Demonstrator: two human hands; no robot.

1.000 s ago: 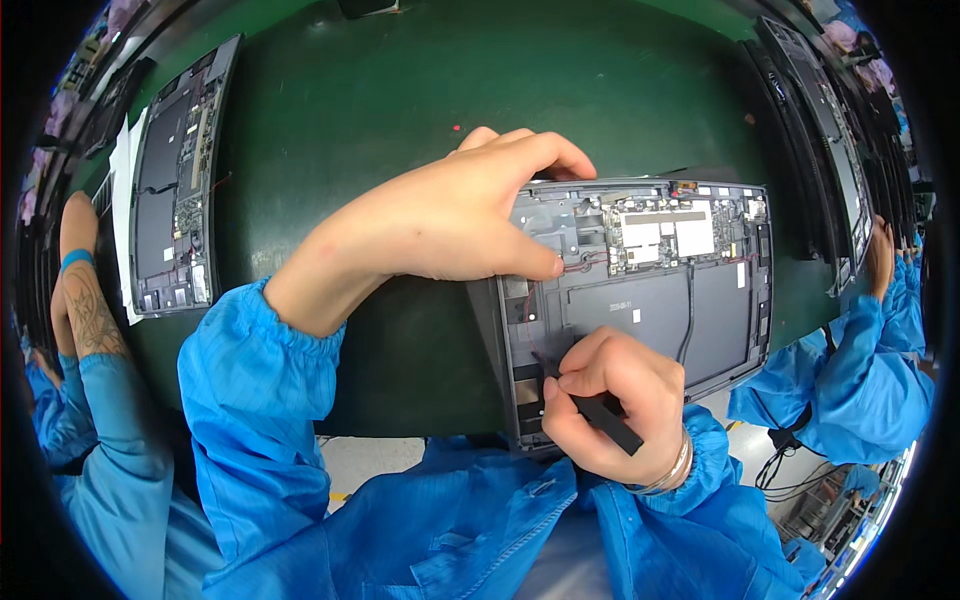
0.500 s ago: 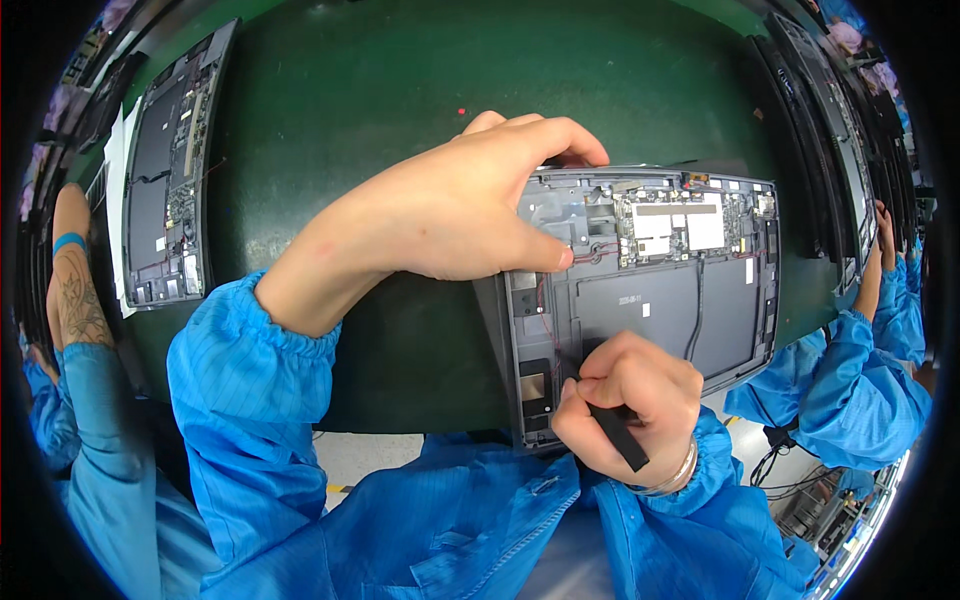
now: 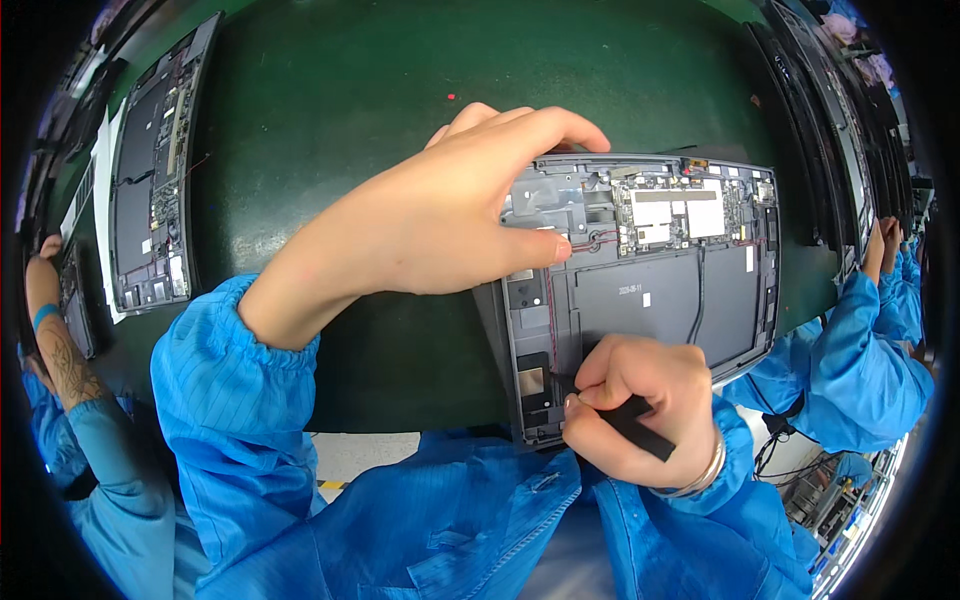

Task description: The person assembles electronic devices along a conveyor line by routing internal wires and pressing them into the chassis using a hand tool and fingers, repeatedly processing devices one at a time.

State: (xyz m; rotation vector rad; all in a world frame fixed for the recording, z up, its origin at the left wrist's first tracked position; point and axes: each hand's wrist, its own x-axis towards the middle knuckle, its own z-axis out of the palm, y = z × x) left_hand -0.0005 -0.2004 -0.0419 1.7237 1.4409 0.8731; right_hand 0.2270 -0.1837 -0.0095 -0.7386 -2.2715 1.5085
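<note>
An opened tablet (image 3: 640, 300) lies before me at a slant, showing its circuit board, red and black wires and a large dark battery panel. At its far left corner, my left hand (image 3: 470, 205) grips it, thumb pressed on the inside near a red wire and fingers spread over the far edge. My right hand (image 3: 645, 410) is closed, pinching a flat black stick (image 3: 640, 430) whose rear end sticks out below the fingers. The front end reaches the near left part of the tablet by the red wire; fingers partly hide the tip.
Another opened tablet (image 3: 150, 180) lies on the green table (image 3: 330, 80) at the left, beside white paper. Dark tablet parts (image 3: 800, 130) stand in a row at the right. Co-workers' arms show at left (image 3: 65, 350) and right (image 3: 860, 320).
My right hand has shifted slightly right, and the black stick's rear end has swung right with it. My left thumb stays on the tablet. The co-worker's arm at the left has moved.
</note>
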